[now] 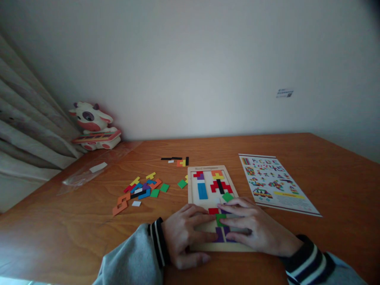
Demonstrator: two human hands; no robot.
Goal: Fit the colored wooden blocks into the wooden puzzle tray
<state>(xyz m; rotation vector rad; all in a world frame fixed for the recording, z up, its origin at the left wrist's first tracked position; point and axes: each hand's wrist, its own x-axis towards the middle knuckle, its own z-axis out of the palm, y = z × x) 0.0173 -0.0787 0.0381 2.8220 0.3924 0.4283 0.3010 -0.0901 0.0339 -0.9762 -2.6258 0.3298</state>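
A wooden puzzle board [190, 190] lies on the table with coloured pieces on it. My left hand [188, 233] rests over its lower left, fingers spread, fingertips by a red piece [213, 211] and a purple piece [219, 234]. From the right, my right hand [252, 225] reaches over the lower board with its fingers apart, fingertips touching a green piece [220, 219] and purple pieces beside it. Higher on the board are a green square [227, 197], a blue block [202, 191], a black bar [220, 186] between red pieces, and an orange piece [216, 173].
Several loose coloured pieces [144, 193] lie left of the board, others [182, 162] behind it. A printed pattern sheet [276, 182] lies right. Clear plastic wrapping [80, 176] and a cow toy [95, 126] are at the far left of the table [74, 229].
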